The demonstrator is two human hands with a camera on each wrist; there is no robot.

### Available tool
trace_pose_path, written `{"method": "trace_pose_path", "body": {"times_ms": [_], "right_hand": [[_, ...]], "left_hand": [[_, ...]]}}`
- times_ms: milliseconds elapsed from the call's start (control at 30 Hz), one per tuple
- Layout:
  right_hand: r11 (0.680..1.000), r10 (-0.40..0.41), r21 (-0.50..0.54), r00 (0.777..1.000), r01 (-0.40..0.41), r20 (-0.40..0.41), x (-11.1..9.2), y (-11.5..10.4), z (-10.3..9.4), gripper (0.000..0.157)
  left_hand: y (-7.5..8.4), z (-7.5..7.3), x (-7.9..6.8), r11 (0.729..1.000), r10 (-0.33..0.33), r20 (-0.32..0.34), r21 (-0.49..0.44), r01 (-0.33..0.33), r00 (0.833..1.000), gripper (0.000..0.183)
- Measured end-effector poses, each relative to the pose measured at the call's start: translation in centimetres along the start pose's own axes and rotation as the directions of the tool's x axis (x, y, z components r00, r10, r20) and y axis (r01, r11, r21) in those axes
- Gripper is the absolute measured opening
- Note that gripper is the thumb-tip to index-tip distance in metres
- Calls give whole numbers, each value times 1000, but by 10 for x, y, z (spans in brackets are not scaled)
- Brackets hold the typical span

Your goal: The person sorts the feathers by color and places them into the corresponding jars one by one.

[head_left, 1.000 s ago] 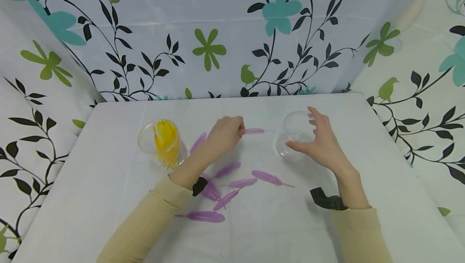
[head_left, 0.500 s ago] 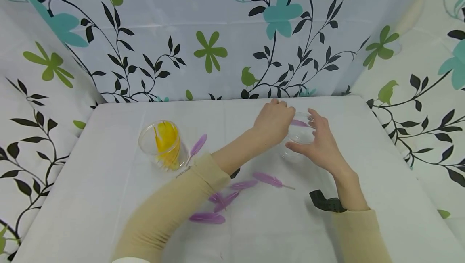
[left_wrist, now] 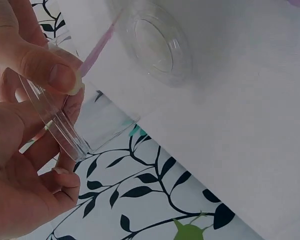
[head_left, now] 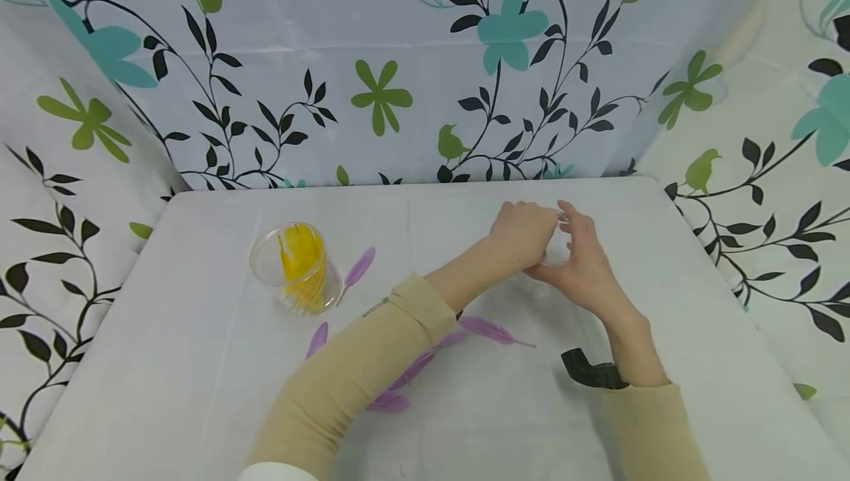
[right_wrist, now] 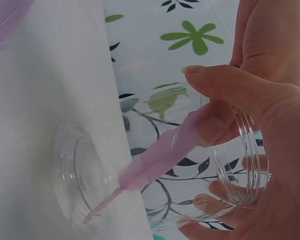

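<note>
My left hand (head_left: 527,234) reaches over the mouth of a clear jar (right_wrist: 247,162) and pinches a purple feather (right_wrist: 160,157) by its vane. Inside the jar the feather slants, its quill pointing down toward the base. My right hand (head_left: 584,267) holds the jar round its rim, fingers on the far side and thumb on the near side. The jar seems to stand upright on the table; in the head view both hands cover most of it.
Further purple feathers (head_left: 491,330) lie on the white table (head_left: 531,422), some partly under my left forearm. One feather (head_left: 358,271) rests beside a second clear jar (head_left: 265,260), which holds yellow feather-like pieces (head_left: 302,260). A patterned curtain (head_left: 265,60) hangs behind.
From the table's middle, my left hand has carried the feather rightward to the jar and brought it down inside the mouth. My right hand has stayed at the jar.
</note>
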State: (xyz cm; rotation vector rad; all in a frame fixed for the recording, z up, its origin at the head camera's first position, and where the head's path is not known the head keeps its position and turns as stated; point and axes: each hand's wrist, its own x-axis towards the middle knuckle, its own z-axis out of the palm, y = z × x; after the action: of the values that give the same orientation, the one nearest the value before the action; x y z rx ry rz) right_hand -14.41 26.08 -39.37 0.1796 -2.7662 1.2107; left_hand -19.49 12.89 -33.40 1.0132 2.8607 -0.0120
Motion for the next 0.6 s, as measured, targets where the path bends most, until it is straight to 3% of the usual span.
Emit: {"method": "trace_pose_path", "body": {"times_ms": [100, 233, 367, 467, 600], "right_hand": [[1000, 2, -3, 1000, -2, 2, 0, 0, 1, 110], [1000, 17, -8, 1000, -17, 5, 0, 0, 1, 111], [999, 46, -16, 999, -46, 13, 0, -2, 0, 112], [997, 72, -27, 997, -72, 12, 0, -3, -1, 113], [996, 90, -31, 996, -89, 16, 0, -5, 0, 114]], "left_hand": [[-6, -1, -7, 996, 42, -45, -81, -46, 998, 10], [-22, -6, -28, 972, 68, -149, -213, -100, 986, 16], [-46, -11, -52, 933, 22, -258, -342, -113, 966, 19], [-63, -9, -65, 908, -10, -300, -402, -117, 954, 18], [-83, 0, -81, 917, -47, -298, -391, -77, 953, 20]]}}
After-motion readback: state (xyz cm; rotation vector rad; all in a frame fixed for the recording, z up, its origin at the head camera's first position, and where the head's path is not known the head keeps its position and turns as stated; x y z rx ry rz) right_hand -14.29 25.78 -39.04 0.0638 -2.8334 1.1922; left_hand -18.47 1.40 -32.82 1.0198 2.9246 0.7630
